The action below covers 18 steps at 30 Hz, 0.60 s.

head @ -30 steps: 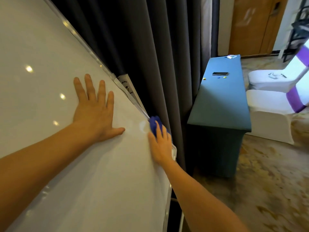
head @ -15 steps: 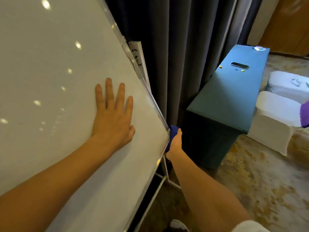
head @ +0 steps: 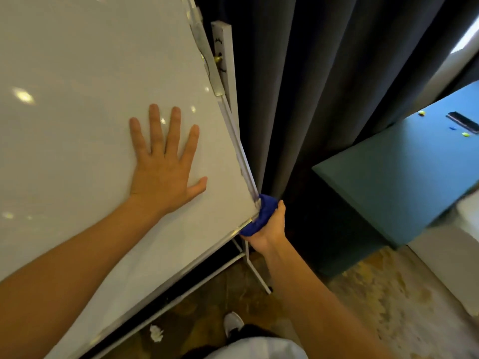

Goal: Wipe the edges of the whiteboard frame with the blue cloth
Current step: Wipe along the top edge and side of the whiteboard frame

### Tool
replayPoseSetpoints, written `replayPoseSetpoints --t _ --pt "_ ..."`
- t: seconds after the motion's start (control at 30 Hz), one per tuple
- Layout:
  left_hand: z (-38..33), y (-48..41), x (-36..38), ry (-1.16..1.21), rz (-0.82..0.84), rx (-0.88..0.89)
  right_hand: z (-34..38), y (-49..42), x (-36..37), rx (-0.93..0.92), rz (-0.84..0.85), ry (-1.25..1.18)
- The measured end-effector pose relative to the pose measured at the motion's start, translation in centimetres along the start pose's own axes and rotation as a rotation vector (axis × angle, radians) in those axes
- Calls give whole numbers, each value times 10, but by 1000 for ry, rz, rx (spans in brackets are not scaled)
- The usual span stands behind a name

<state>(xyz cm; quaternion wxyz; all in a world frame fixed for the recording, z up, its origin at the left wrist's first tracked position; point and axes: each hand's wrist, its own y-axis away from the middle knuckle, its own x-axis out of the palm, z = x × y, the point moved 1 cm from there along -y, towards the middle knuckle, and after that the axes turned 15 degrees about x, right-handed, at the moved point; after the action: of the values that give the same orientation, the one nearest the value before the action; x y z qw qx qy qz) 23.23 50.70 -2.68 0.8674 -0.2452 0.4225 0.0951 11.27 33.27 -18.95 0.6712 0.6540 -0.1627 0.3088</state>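
Note:
A large whiteboard [head: 77,99] fills the left of the view, tilted, with a thin silver frame [head: 237,141] running down its right edge to the lower right corner. My left hand [head: 164,164] lies flat on the board face, fingers spread, holding nothing. My right hand [head: 269,226] grips the blue cloth [head: 261,215], which is wrapped around the frame's lower right corner. The cloth partly hides that corner.
Dark grey curtains [head: 311,86] hang just behind the board. A teal-covered table [head: 401,182] stands to the right with a phone [head: 464,122] and small coloured bits on it. White stand legs [head: 255,270] run below the board. A crumpled white scrap [head: 156,332] and my shoe [head: 233,323] are on the patterned floor.
My right hand has slid the blue cloth down the right frame edge to the lower right corner. The view has tilted downward; my left hand stays flat on the board.

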Motion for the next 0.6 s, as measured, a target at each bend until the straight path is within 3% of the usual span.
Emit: replayPoseSetpoints --t 0.3,0.43,0.6 --pt "-48 29 -43 31 15 -25 -9 49 -56 129 72 164" --pt "-81 41 -53 61 111 -240 1 63 -53 106 28 390" --pt "-153 88 -55 278 370 -450 -1 84 -52 169 -21 430"
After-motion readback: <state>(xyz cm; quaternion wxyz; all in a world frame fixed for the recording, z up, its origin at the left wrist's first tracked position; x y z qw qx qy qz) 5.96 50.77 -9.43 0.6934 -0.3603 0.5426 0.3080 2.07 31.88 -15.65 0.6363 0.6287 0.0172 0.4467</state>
